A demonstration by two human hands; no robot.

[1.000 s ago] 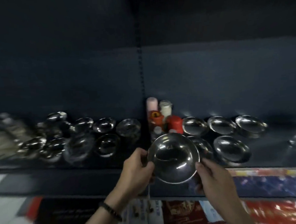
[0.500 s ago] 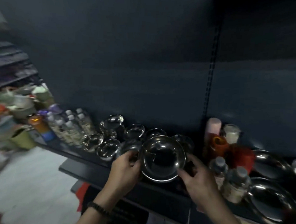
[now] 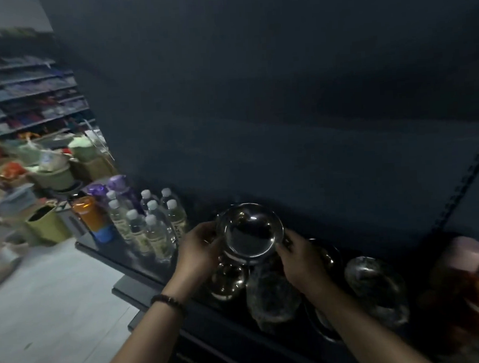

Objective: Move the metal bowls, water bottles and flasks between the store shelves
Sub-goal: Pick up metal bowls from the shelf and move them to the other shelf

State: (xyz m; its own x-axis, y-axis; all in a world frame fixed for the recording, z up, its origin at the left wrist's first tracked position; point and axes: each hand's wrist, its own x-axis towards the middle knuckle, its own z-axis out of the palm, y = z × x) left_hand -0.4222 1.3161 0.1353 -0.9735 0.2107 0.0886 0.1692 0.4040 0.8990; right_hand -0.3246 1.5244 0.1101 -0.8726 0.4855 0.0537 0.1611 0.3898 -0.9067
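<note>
Nearest the camera, two bare forearms reach in from below, the left one wearing a dark beaded bracelet (image 3: 167, 300). The left hand (image 3: 200, 250) and right hand (image 3: 300, 258) hold one metal bowl (image 3: 250, 230) between them, fingers (image 3: 206, 229) curled and clamped on its rim at either side. The bowl is round, shiny steel, its mouth tilted toward the camera, dark inside with a bright ring along the lip. It hangs just above the dark shelf (image 3: 117, 257), over other metal bowls (image 3: 228, 281), some of which look wrapped in clear film. Left of the hands stand clear water bottles (image 3: 152, 227) with white caps, and beyond them an orange flask (image 3: 89, 214).
</note>
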